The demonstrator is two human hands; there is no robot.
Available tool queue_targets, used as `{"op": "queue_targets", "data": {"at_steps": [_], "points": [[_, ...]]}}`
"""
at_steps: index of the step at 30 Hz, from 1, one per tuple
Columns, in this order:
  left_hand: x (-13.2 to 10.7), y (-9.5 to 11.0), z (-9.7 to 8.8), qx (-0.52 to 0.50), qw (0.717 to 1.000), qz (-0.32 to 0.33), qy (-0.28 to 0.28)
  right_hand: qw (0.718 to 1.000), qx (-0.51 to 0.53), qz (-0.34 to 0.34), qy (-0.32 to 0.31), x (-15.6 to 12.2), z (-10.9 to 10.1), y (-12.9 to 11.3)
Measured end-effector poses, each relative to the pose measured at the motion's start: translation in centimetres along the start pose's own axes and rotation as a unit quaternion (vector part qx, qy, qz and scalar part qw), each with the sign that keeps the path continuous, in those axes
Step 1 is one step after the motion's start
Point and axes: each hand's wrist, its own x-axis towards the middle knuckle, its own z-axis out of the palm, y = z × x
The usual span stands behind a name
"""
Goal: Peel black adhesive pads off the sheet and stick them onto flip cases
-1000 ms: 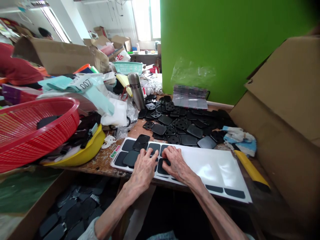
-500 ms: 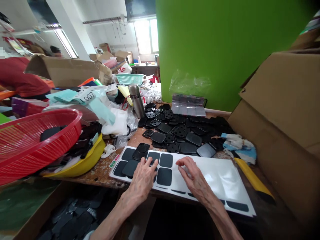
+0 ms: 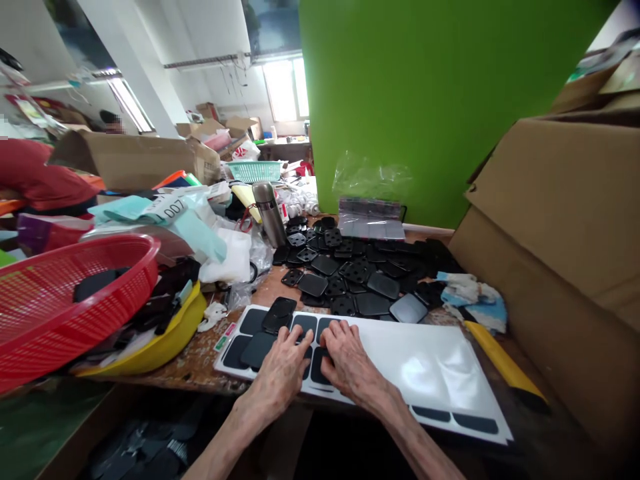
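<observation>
A white backing sheet (image 3: 415, 353) with rounded black square stickers lies along the front of the table. My left hand (image 3: 283, 363) rests on its left half, fingers apart and bent down onto the black squares. Close beside it, my right hand (image 3: 353, 363) touches the sheet over two more black squares, its thumb and fingertips apart. Just left of my left hand, a black plate with a ring mark (image 3: 279, 315) and a plain black rounded plate (image 3: 257, 350) lie on top of the sheet. Nothing is visibly held by either hand.
Behind the sheet spreads a heap of black plates (image 3: 373, 303), with a steel flask (image 3: 270, 215) at its back left. A red basket (image 3: 145, 267) and yellow bowl (image 3: 193, 320) stand left. A cardboard box (image 3: 550, 220), a cloth glove (image 3: 475, 297) and a yellow strip (image 3: 500, 360) are right.
My right hand has moved left from the bare white area onto the black squares beside my left hand. My left hand stays on the sheet. The view has shifted slightly.
</observation>
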Motion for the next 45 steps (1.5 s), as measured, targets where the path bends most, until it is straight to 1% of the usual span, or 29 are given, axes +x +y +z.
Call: {"op": "queue_targets", "data": {"at_steps": [4, 7, 9, 11, 13, 15, 17, 19, 20, 22, 25, 27, 29, 32, 34, 36, 38, 39, 41, 43, 44, 45], "points": [[0.1, 0.0, 0.0, -0.007, 1.000, 0.003, -0.002, 1.000, 0.007, -0.010, -0.001, -0.5, 0.0, -0.1], [0.1, -0.1, 0.0, -0.012, 1.000, 0.006, -0.005, 0.999, 0.035, -0.010, 0.000, -1.5, -0.8, -0.6], [0.1, 0.0, 0.0, -0.013, 1.000, 0.007, -0.006, 0.995, 0.098, -0.008, 0.006, -2.3, -1.8, -0.8], [-0.2, 0.1, 0.1, -0.012, 1.000, 0.006, -0.008, 0.980, 0.198, 0.001, 0.019, -3.1, -2.9, -0.4], [-0.4, 0.3, 0.0, -0.006, 1.000, 0.003, -0.014, 0.948, 0.313, 0.033, 0.040, -4.0, -3.8, 0.7], [-0.1, 0.3, -0.5, 0.004, 1.000, 0.002, -0.020, 0.900, 0.417, 0.103, 0.080, -5.0, -4.3, 2.3], [1.1, -0.2, -1.5, 0.013, 1.000, 0.003, -0.019, 0.848, 0.480, 0.180, 0.134, -5.9, -4.4, 3.9], [3.4, -1.5, -2.9, 0.019, 1.000, 0.001, -0.002, 0.809, 0.519, 0.219, 0.171, -6.5, -4.2, 5.1], [5.0, -2.3, -3.5, 0.023, 1.000, -0.002, 0.012, 0.795, 0.535, 0.221, 0.179, -6.7, -4.1, 5.5], [8.2, -4.2, -4.5, 0.029, 0.999, -0.006, 0.030, 0.778, 0.562, 0.215, 0.178, -6.9, -4.0, 5.8], [12.3, -6.6, -4.8, 0.017, 0.999, 0.039, 0.011, 0.771, 0.576, 0.214, 0.169, -6.8, -4.0, 5.7], [13.8, -7.7, -4.2, 0.000, 0.997, 0.071, -0.008, 0.776, 0.572, 0.212, 0.161, -6.7, -4.0, 5.7], [14.5, -8.2, -3.5, -0.021, 0.996, 0.085, -0.013, 0.785, 0.564, 0.203, 0.157, -6.7, -4.1, 5.8], [14.9, -8.3, -2.7, -0.062, 0.995, 0.072, 0.009, 0.791, 0.556, 0.203, 0.156, -6.7, -4.3, 5.9], [15.1, -8.1, -2.8, -0.104, 0.993, 0.051, 0.032, 0.791, 0.555, 0.209, 0.154, -6.7, -4.4, 5.9], [15.4, -7.6, -3.4, -0.161, 0.985, 0.029, 0.055, 0.788, 0.556, 0.215, 0.154, -6.7, -4.6, 5.8], [15.1, -6.9, -4.4, -0.232, 0.970, 0.007, 0.077, 0.784, 0.556, 0.221, 0.165, -6.8, -4.7, 5.6], [14.6, -6.4, -5.0, -0.272, 0.958, -0.003, 0.086, 0.781, 0.557, 0.223, 0.175, -6.8, -4.7, 5.6], [12.7, -4.9, -6.0, -0.346, 0.933, -0.017, 0.095, 0.773, 0.563, 0.223, 0.190, -6.8, -4.6, 5.6], [9.8, -2.9, -6.3, -0.438, 0.894, -0.032, 0.093, 0.767, 0.569, 0.224, 0.196, -6.9, -4.5, 5.6], [8.1, -1.7, -6.2, -0.494, 0.864, -0.043, 0.088, 0.768, 0.567, 0.224, 0.198, -6.9, -4.5, 5.6], [6.6, -0.5, -5.9, -0.638, 0.763, -0.079, 0.071, 0.772, 0.560, 0.224, 0.200, -7.0, -4.5, 5.5]]}}
